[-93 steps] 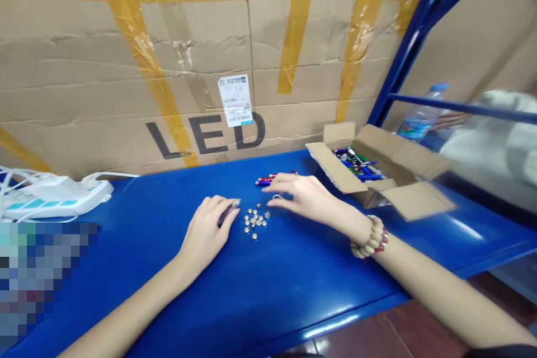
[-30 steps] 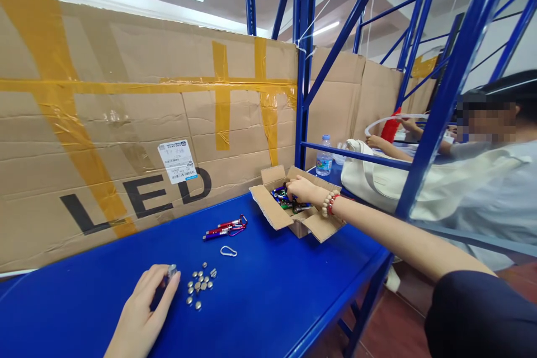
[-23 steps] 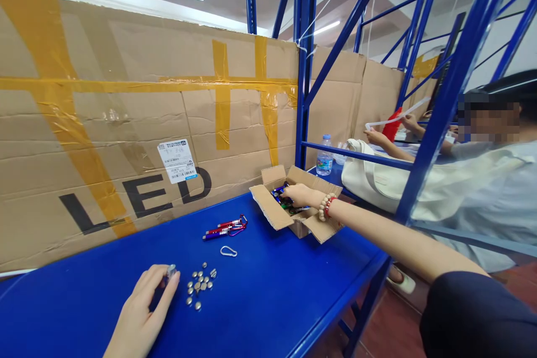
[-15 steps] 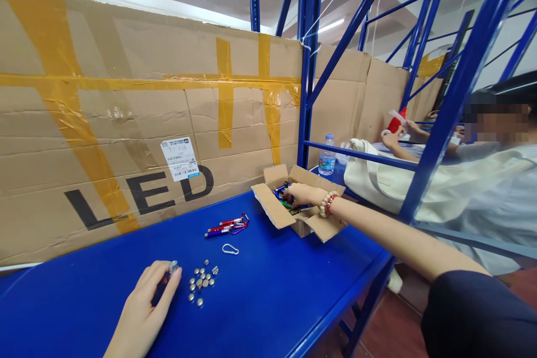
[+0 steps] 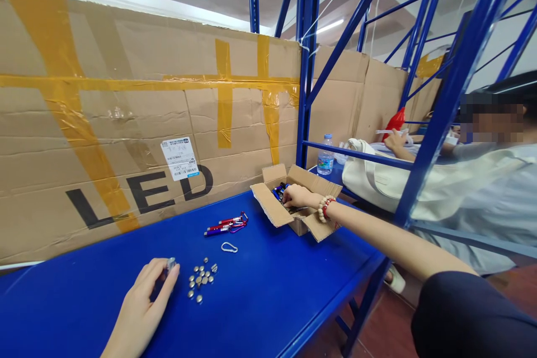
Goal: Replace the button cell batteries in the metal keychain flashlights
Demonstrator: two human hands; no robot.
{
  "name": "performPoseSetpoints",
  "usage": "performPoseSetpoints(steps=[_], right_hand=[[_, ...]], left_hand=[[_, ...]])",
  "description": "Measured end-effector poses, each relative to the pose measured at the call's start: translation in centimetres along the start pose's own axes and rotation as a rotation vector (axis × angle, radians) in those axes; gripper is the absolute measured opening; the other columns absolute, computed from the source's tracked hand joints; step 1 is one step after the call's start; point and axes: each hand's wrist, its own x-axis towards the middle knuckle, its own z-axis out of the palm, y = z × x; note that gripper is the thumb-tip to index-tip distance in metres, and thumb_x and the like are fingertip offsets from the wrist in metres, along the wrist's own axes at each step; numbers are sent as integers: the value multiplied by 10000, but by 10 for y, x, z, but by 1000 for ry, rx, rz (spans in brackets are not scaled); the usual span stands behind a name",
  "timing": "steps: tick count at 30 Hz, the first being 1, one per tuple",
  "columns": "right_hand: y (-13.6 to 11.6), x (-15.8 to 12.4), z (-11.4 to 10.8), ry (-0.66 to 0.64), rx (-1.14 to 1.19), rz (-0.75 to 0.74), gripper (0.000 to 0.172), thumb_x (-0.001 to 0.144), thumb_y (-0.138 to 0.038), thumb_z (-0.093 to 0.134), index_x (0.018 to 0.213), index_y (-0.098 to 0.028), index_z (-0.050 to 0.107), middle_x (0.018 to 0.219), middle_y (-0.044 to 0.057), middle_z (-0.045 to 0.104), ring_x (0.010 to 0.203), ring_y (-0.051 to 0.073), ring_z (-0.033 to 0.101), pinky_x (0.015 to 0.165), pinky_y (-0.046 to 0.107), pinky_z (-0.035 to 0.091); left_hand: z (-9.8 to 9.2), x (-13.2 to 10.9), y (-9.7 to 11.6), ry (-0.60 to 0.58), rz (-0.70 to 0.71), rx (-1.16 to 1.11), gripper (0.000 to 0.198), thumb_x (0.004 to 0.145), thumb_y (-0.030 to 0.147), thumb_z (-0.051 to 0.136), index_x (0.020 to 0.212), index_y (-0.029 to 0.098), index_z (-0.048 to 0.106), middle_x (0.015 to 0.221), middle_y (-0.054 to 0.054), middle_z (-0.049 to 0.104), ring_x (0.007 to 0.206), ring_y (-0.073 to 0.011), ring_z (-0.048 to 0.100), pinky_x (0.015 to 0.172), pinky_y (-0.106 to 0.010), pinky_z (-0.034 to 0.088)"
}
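Note:
My left hand [image 5: 145, 302] rests on the blue tabletop, thumb and fingers pinched round a small silvery piece [image 5: 171, 263] whose kind is unclear. Just right of it lie several button cells [image 5: 202, 279], loosely scattered. My right hand [image 5: 298, 196] reaches into an open cardboard box [image 5: 272, 210], its fingers curled down among small blue and dark metallic pieces [image 5: 279, 190]. What those fingertips grip is hidden. Between the hands lie a few slim red and purple keychain flashlights [image 5: 224, 226] with carabiner clips, and a separate silver carabiner [image 5: 229, 247].
A large cardboard panel [image 5: 235, 117] with yellow tape stands along the back of the blue table [image 5: 268, 302]. Blue rack posts [image 5: 306, 95] rise behind the box. Beyond them are a water bottle [image 5: 325, 155], a cream bag [image 5: 377, 179] and a seated person [image 5: 495, 179].
My right hand stays in the box, its fingers shifted slightly left; the green piece seen beside them is no longer visible. My left hand keeps its pinch.

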Motion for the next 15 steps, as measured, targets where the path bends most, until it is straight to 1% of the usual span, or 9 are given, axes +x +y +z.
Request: performPoseSetpoints(steps=[3, 7, 15], right_hand=[[-7, -7, -3, 29, -23, 86, 295, 882, -321, 531, 1128, -160, 553, 1144, 81, 564, 989, 190, 569, 831, 385, 489], [-11, -8, -3, 47, -33, 189, 314, 881, -325, 531, 1143, -152, 543, 1151, 87, 558, 986, 193, 570, 827, 388, 491], [-15, -6, 5, 75, 17, 236, 318, 882, -323, 529, 1147, -146, 541, 1153, 93, 556, 979, 191, 571, 823, 383, 494]], left_hand=[[0, 1, 0, 2, -14, 3, 417, 788, 612, 412, 734, 223, 551, 769, -6, 592, 729, -174, 585, 673, -252, 476], [-1, 1, 1, 25, -23, 5, 444, 770, 642, 418, 746, 223, 563, 778, -9, 610, 726, -178, 603, 669, -251, 489], [-4, 3, 8, 37, -21, 22, 528, 736, 722, 395, 695, 221, 556, 726, -13, 606, 679, -181, 609, 633, -257, 501]])
